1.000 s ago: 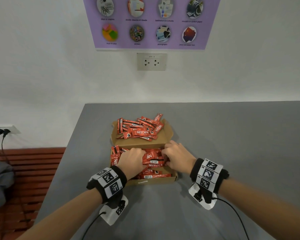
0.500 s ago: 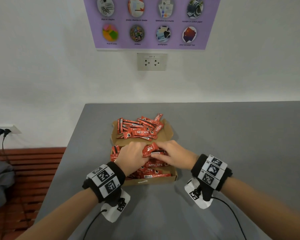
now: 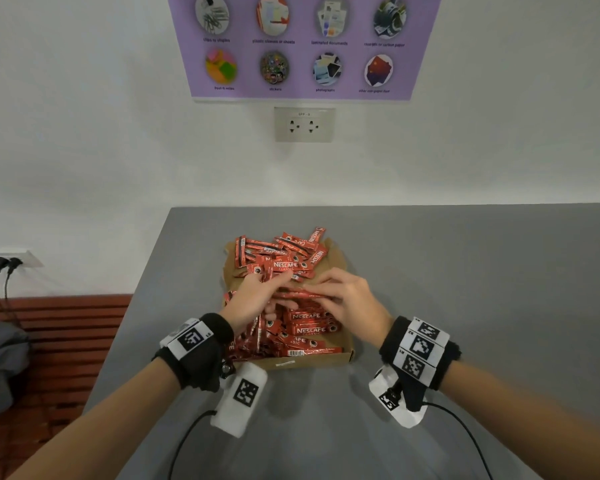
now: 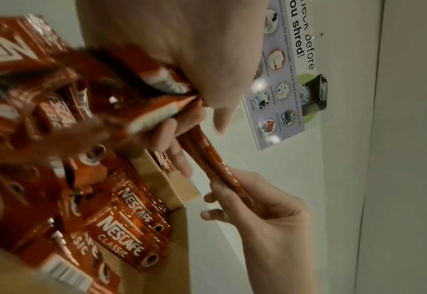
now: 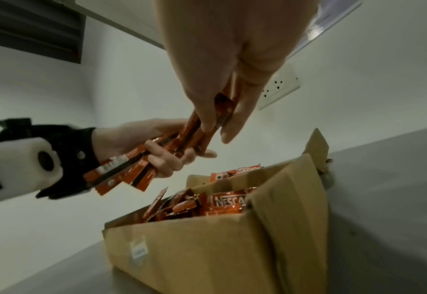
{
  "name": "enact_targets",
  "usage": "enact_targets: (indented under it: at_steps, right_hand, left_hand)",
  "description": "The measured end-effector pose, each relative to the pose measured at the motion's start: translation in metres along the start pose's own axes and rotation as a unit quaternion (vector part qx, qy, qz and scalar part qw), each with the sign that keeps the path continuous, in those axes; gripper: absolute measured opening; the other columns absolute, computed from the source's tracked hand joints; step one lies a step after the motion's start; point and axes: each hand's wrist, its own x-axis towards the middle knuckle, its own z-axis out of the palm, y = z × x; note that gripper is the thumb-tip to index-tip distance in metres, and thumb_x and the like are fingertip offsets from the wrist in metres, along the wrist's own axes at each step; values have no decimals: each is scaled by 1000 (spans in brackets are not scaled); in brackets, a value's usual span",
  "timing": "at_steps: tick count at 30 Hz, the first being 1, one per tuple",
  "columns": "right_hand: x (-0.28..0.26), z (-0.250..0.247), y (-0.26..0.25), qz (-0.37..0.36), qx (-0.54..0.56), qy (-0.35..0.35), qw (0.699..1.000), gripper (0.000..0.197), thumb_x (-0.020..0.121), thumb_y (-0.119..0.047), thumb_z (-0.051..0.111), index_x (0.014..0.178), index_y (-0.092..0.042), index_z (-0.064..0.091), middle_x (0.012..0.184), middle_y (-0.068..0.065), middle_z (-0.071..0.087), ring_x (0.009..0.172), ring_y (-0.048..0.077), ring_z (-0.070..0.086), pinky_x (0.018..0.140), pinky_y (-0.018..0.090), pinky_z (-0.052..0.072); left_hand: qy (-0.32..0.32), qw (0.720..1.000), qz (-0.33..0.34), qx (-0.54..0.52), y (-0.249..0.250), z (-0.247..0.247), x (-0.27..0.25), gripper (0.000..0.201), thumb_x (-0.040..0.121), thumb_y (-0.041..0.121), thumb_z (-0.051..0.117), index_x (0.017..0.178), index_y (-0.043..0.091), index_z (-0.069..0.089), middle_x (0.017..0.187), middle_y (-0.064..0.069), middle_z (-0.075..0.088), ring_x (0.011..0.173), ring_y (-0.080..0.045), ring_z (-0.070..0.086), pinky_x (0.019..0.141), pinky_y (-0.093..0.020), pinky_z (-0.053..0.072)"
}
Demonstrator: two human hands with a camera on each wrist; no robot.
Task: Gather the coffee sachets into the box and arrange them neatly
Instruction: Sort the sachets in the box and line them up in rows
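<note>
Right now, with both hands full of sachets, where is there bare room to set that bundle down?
Bare grey table lies right of the box, and a narrower strip runs between the box and the table's left edge. Crowded: the box's near half is packed with sachets, and its far flap carries a loose heap. Left hand and right hand grip the bundle.

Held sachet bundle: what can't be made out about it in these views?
- Count of the held sachets: they overlap edge-on in the right wrist view.
- Their middle: covered by the left hand and right hand in the head view.
- Their print: motion-blurred in the left wrist view.
</note>
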Motion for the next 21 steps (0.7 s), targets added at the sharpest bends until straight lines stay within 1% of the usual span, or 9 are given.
enact_targets:
  at_steps: [3, 5, 8, 9, 12, 15, 17, 19, 21]
  right_hand:
    - [0, 0, 5, -22, -5, -30, 999, 38, 80, 2, 67, 114, -13, 67, 109, 4, 61, 97, 8, 56, 86, 19, 48]
    - [2, -6, 5, 3, 14, -91, 996, 52, 82, 2, 63, 130, -16, 54, 121, 1, 54, 105, 7, 51, 89, 15, 46]
    - [7, -18, 3, 56, 66, -187, 979, 74, 86, -22, 65, 147, -17, 24, 131, -9, 40, 114, 0, 42, 90, 6, 41]
    - [9, -20, 2, 67, 72, -195, 976, 74, 88, -31, 61, 148, -17, 20, 132, -11, 39, 115, -2, 41, 88, 1, 37]
    - [14, -19, 0, 56, 22, -159, 985, 43, 97, -29, 44, 137, -12, 43, 128, 0, 55, 110, 2, 49, 83, -2, 31]
    - [16, -16, 0, 54, -13, -142, 988, 30, 95, -23, 50, 122, -11, 59, 114, -3, 61, 98, 1, 51, 80, 1, 34]
    - [15, -15, 1, 49, -27, -149, 987, 26, 92, -24, 56, 114, -12, 64, 107, -6, 59, 91, -2, 48, 81, 7, 41]
    - [13, -15, 1, 57, -42, -142, 987, 23, 90, -26, 59, 107, -12, 68, 99, -8, 56, 86, -2, 47, 81, 16, 44]
    - [13, -16, 1, 64, -46, -110, 991, 19, 89, -24, 61, 100, -10, 70, 88, -14, 51, 75, -5, 44, 75, 12, 39]
  left_hand:
    - [0, 1000, 10, -9, -1, 3, 1, 11, 90, 11, 60, 90, 2, 54, 66, -7, 54, 41, -6, 40, 44, -18, 38]
    - [23, 999, 26, 8, -2, 2, 1, 7, 89, 9, 60, 91, 7, 54, 68, 0, 55, 45, -3, 49, 48, -16, 41]
    - [66, 991, 92, 72, -2, 1, 0, 21, 88, 15, 62, 107, 12, 57, 87, 5, 63, 69, -4, 61, 61, -17, 50]
    - [71, 987, 115, 89, -1, 1, -1, 23, 87, 17, 63, 109, 12, 58, 93, 4, 64, 77, -6, 62, 69, -21, 53]
    - [55, 981, 152, 107, -1, 3, -6, 15, 88, 14, 62, 102, 20, 59, 101, 6, 64, 94, -5, 63, 83, -25, 53]
    - [47, 980, 154, 121, -3, 2, -5, 23, 86, 16, 65, 108, 19, 59, 104, 7, 65, 99, -6, 62, 90, -28, 51]
    - [36, 982, 132, 132, -3, 1, -6, 27, 84, 18, 67, 109, 20, 57, 105, 7, 64, 100, -9, 62, 87, -27, 52]
    - [35, 980, 125, 151, -4, 2, -8, 23, 84, 18, 67, 104, 23, 56, 99, 13, 63, 94, -4, 62, 80, -18, 51]
    - [48, 980, 133, 139, -4, 0, -8, 19, 84, 18, 67, 99, 25, 57, 97, 14, 64, 91, -2, 62, 79, -18, 52]
